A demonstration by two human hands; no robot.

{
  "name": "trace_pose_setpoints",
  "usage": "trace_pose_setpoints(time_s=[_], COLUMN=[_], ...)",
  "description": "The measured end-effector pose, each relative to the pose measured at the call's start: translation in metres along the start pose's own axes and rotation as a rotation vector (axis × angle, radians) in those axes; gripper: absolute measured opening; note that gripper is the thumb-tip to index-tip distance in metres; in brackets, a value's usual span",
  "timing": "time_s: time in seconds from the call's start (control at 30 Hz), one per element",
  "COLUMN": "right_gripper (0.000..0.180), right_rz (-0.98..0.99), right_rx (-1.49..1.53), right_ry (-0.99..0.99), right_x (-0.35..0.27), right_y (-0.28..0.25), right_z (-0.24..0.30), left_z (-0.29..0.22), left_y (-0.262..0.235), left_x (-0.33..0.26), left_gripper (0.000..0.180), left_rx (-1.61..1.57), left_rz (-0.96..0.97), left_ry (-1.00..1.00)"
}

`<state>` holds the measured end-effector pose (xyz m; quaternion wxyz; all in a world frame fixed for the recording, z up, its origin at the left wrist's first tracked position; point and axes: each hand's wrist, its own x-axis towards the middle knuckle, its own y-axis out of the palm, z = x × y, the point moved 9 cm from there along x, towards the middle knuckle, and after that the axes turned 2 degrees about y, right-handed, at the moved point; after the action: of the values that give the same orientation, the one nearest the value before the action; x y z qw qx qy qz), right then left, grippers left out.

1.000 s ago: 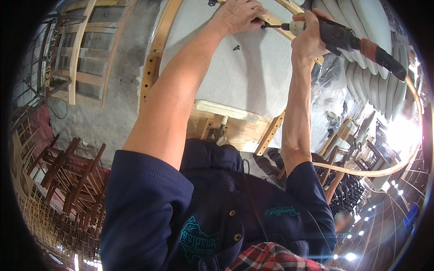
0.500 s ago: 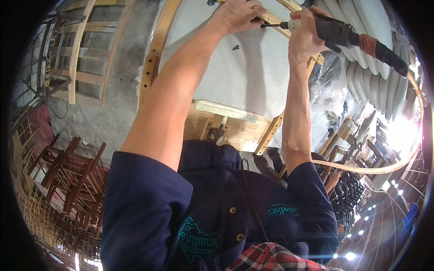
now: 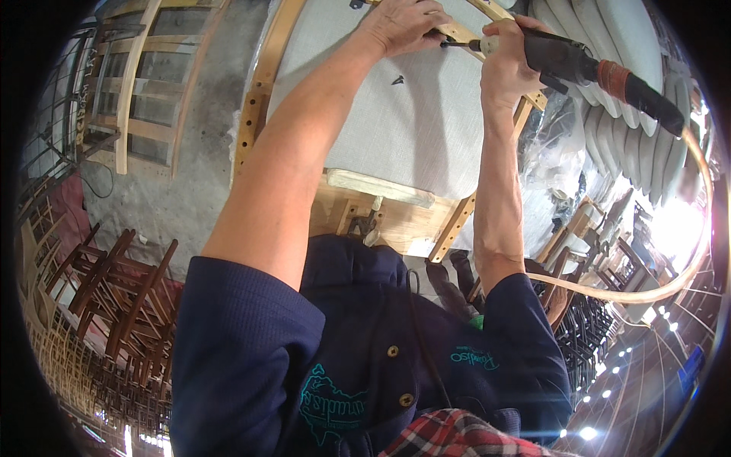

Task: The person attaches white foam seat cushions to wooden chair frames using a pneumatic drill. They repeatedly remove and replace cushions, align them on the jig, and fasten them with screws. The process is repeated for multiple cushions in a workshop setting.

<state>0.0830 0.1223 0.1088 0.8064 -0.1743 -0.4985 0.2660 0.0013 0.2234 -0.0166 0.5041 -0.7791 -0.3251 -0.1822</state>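
Note:
My right hand (image 3: 506, 68) is wrapped round a black air screwdriver (image 3: 562, 57), whose hose runs off to the right. Its thin bit points left, over a wooden rail (image 3: 461, 32), and its tip meets the fingertips of my left hand (image 3: 403, 27). Those fingers are bent and pressed together at the tip; whatever small part they pinch is too hidden to name. Both hands are above a pale grey padded panel (image 3: 365, 114) lying on the bench. A few loose dark screws (image 3: 397, 80) rest on the panel, below my left hand.
Drilled wooden strips (image 3: 253, 122) flank the panel, and a clamp (image 3: 367, 222) with a wooden bar (image 3: 379, 186) stands at its near edge. Grey padded pieces (image 3: 636, 145) are stacked at right. The tan hose (image 3: 640, 293) loops round my right arm. Brown chair frames (image 3: 126, 289) stand at left.
My right hand and the screwdriver have shifted slightly left and down, and the hose has sunk a little. My left hand stays almost in place. Something green now shows beside my right sleeve.

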Motion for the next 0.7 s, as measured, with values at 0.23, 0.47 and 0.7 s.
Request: trace_pose_setpoints(time_s=[0.23,0.47,0.7], right_gripper=[0.020,0.019,0.019], right_rz=[-0.039,-0.012,-0.013], right_rx=[-0.004,-0.135,-0.133], right_ry=[-0.001,-0.077,-0.108], right_x=[0.004,0.002,0.005], right_y=[0.001,0.000,0.003], right_z=[-0.011,-0.008,-0.007], left_z=[-0.005,-0.002,-0.004], left_y=[-0.007,-0.002,-0.005], left_x=[0.002,0.001,0.002], left_gripper=[0.033,0.034,0.036], left_rx=[0.028,0.017,0.017], left_rz=[-0.021,-0.015,0.004], left_ry=[0.025,-0.008,-0.003])
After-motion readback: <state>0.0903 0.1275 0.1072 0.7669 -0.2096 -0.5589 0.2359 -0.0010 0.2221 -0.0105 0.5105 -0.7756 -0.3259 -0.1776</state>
